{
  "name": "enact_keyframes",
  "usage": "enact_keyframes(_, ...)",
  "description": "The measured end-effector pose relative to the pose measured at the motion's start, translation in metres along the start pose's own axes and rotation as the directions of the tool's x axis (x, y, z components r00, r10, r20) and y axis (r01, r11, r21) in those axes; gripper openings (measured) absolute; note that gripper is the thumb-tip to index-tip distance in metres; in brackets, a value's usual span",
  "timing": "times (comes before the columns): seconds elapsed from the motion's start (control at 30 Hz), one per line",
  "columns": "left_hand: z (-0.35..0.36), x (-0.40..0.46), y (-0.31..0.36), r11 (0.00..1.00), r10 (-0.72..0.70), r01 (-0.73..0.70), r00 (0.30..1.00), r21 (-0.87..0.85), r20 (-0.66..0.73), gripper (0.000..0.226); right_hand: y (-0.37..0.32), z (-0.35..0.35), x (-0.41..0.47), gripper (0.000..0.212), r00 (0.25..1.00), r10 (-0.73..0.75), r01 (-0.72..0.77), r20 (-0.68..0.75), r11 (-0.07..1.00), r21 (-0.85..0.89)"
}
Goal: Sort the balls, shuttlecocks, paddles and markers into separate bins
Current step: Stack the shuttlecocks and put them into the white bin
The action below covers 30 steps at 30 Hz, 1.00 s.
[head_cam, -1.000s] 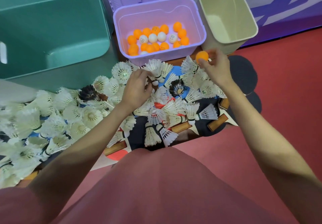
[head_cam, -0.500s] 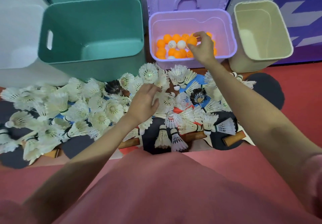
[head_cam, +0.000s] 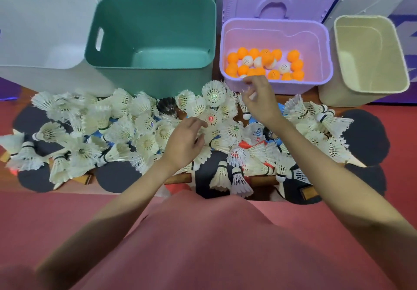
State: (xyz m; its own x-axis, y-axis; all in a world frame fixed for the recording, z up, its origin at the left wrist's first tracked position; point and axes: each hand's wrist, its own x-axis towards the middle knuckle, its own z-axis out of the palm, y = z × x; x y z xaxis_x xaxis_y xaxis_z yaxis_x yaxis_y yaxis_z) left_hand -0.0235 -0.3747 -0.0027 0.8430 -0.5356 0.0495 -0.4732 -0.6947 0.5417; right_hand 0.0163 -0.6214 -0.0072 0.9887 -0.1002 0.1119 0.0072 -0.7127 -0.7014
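Red flooring is carrying the whole jumble, with four bins lined up along its far edge. Half a second ago the right hand [head_cam: 259, 100] was reaching over the purple bin [head_cam: 325, 48] with an orange ball pinched in its fingertips; now it is drawing back toward the pile with fingers loosely curled and nothing in them, hovering just in front of the bin's near wall. That ball is now lying among the balls [head_cam: 264, 64], orange and white, on the purple bin's floor. The left hand [head_cam: 185, 140] is resting on the shuttlecocks [head_cam: 144, 129] much as it was before, fingers half spread and bent down among the feathers; whether it is actually pinching one I cannot tell.

Outward from the hands, the shuttlecocks are spreading in a wide heap right across the floor, and paddles [head_cam: 117, 177] are lying beneath them, dark faces and wooden handles poking out at the edges. No loose ball is showing in the heap, though some may be hiding under the feathers, and no marker is visible. The green bin [head_cam: 112, 48], the cream bin [head_cam: 394, 48] and the white bin [head_cam: 33, 30] are all standing empty.

So the ball sorting looks nearly finished, and the shuttlecocks seem the likely next group, probably into one of the empty bins.
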Motion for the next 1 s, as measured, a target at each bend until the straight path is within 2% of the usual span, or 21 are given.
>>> enact_keyframes(0.13,-0.008,-0.016,-0.006,0.998,-0.056,0.056,0.993,0.004,-0.104,0.02,-0.015,0.017,-0.035,0.033,0.976,-0.128,0.137,0.178,0.99,-0.041)
enact_keyframes(0.23,-0.015,-0.032,-0.016,0.989,-0.148,0.147,0.972,-0.017,-0.182,0.02,-0.028,0.034,-0.05,0.034,0.953,-0.196,0.211,0.233,0.977,-0.041)
enact_keyframes(0.43,-0.032,-0.072,-0.053,0.958,-0.277,0.287,0.935,0.012,-0.219,0.022,-0.064,0.067,-0.058,0.043,0.932,-0.204,0.236,0.301,0.969,-0.076)
enact_keyframes(0.53,-0.041,-0.085,-0.067,0.95,-0.305,0.313,0.931,0.009,-0.203,0.024,-0.078,0.084,-0.064,0.046,0.896,-0.244,0.293,0.371,0.953,-0.083)
enact_keyframes(0.7,-0.05,-0.096,-0.082,0.945,-0.324,0.326,0.924,-0.029,-0.204,0.025,-0.098,0.105,-0.066,0.063,0.886,-0.191,0.273,0.423,0.951,-0.142)
enact_keyframes(0.8,-0.053,-0.098,-0.088,0.947,-0.32,0.315,0.924,-0.054,-0.21,0.024,-0.107,0.117,-0.067,0.054,0.848,-0.232,0.337,0.477,0.93,-0.147)
enact_keyframes(0.9,-0.054,-0.099,-0.094,0.946,-0.324,0.316,0.925,-0.068,-0.199,0.024,-0.111,0.13,-0.066,0.042,0.823,-0.149,0.334,0.548,0.908,-0.255)
enact_keyframes(1.0,-0.057,-0.099,-0.099,0.952,-0.305,0.295,0.936,-0.081,-0.177,0.025,-0.114,0.138,-0.065,0.036,0.835,-0.116,0.322,0.537,0.895,-0.308)
